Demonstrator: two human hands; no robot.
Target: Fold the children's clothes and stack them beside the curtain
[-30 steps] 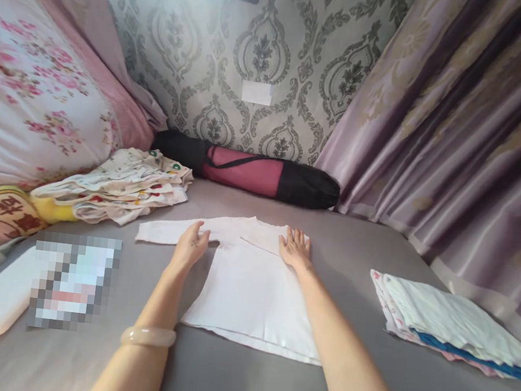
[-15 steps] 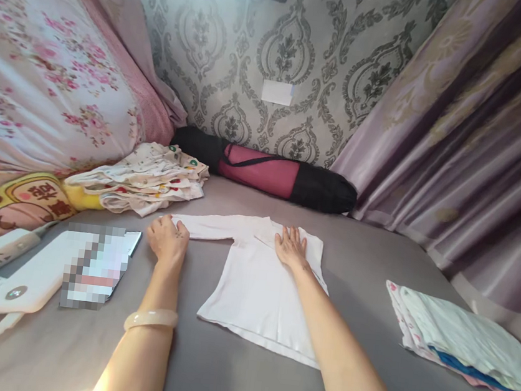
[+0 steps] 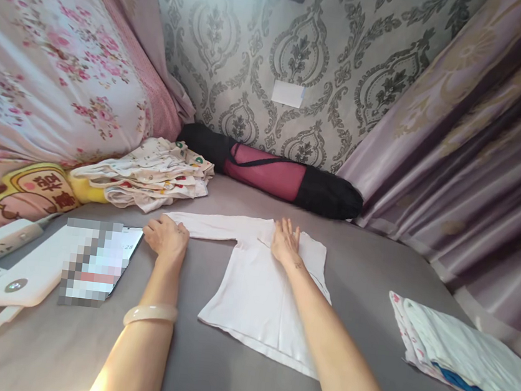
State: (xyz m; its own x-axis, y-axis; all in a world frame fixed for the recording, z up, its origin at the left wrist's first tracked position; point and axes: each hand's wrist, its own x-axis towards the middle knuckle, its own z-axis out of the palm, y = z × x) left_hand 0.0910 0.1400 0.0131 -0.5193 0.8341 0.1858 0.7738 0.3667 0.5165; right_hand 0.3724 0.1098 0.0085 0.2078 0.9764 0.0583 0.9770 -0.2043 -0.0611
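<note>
A small white long-sleeved shirt (image 3: 254, 289) lies flat on the grey bed sheet (image 3: 231, 374), one sleeve stretched out to the left. My left hand (image 3: 166, 237) is closed on the end of that sleeve, fingers curled around the cuff. My right hand (image 3: 286, 242) lies flat with fingers spread on the shirt's upper part, near the collar, pressing it down. A pale bangle (image 3: 150, 315) circles my left wrist.
A pile of printed clothes (image 3: 150, 173) sits at the back left beside floral bedding (image 3: 52, 77). A black and pink roll bag (image 3: 272, 175) lies along the wall. Folded clothes (image 3: 463, 353) are stacked at the right by the curtain (image 3: 472, 157). White devices (image 3: 13, 261) lie at the left.
My left hand slid left along the sleeve from the shoulder to the cuff and closed on it. My right hand stayed flat near the collar. The view shifted slightly.
</note>
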